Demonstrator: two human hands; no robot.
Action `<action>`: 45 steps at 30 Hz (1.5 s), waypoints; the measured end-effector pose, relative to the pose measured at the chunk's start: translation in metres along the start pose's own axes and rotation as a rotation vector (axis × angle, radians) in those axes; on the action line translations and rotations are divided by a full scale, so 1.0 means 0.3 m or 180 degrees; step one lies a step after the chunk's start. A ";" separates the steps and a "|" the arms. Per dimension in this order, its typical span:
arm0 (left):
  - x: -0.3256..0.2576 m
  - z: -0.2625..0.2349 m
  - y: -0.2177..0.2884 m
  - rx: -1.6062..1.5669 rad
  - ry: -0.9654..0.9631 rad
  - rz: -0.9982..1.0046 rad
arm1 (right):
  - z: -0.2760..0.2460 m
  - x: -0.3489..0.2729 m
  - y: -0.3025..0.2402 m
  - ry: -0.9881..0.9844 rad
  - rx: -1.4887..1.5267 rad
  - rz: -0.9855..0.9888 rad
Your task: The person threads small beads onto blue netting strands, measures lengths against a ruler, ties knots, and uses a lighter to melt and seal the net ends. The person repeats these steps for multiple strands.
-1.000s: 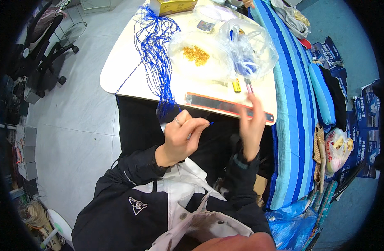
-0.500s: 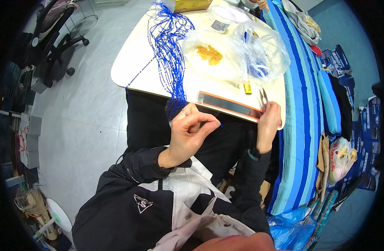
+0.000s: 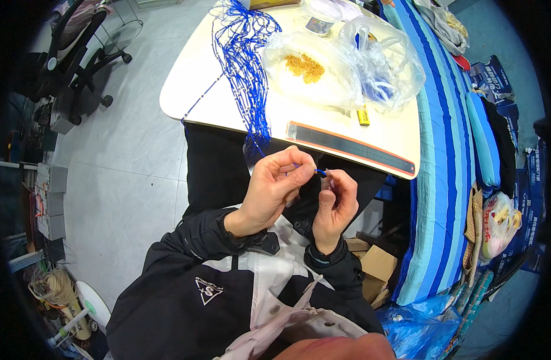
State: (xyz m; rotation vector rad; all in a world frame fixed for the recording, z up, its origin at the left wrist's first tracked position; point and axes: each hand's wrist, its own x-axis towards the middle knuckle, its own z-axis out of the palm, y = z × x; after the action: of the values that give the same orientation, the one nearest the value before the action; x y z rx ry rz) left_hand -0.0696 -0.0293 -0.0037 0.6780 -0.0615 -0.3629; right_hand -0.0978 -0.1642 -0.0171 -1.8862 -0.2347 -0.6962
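My left hand [image 3: 274,187] is closed, with thumb and index finger pinching a blue cord [image 3: 319,171]. A short end of the cord sticks out to the right of the fingertips. Close beside it, my right hand [image 3: 335,207] is curled, its fingertips at the cord end. The small metal thread snips it held a moment ago are mostly hidden in its fingers. A bundle of blue beaded cords [image 3: 242,72] lies across the table and hangs over the front edge toward my left hand.
Along the white table's [image 3: 188,78] front edge lies a dark ruler [image 3: 350,147] with an orange border. Behind are a yellow cylinder [image 3: 363,116], gold beads [image 3: 304,68] on clear plastic and a clear bag [image 3: 383,63]. A blue striped bedcover [image 3: 446,150] borders the right side.
My right hand has moved left from the table edge to the cord end, and the snips have left the table edge. My left hand still pinches the cord.
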 end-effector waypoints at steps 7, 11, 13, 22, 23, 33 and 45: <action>0.002 0.004 -0.005 0.0245 -0.0062 0.0094 | 0.010 0.014 -0.010 0.0028 0.0006 -0.0155; 0.004 0.001 -0.007 0.0299 -0.0067 0.0120 | 0.015 0.028 -0.013 0.0059 -0.0069 -0.0310; 0.005 -0.001 -0.008 0.0367 -0.0084 0.0160 | 0.017 0.031 -0.015 0.0066 -0.0061 -0.0315; 0.010 -0.002 -0.008 0.0468 -0.0019 0.0153 | 0.003 0.028 -0.014 0.0241 -0.0196 -0.0225; 0.010 -0.003 -0.007 0.0480 -0.0015 0.0138 | -0.004 0.037 -0.010 0.0336 -0.0177 0.0071; 0.017 -0.014 -0.014 0.0600 0.0027 0.0350 | -0.178 0.313 0.228 -0.0167 -0.3090 0.0248; 0.022 0.001 -0.003 0.0664 0.0170 0.0449 | -0.090 0.388 0.255 -0.0490 -0.3553 -0.0120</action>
State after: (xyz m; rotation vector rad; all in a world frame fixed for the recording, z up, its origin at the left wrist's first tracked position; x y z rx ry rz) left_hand -0.0638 -0.0323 -0.0044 0.8841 -0.0968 -0.2039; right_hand 0.0225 -0.2382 -0.0037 -3.0068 0.0571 -0.7775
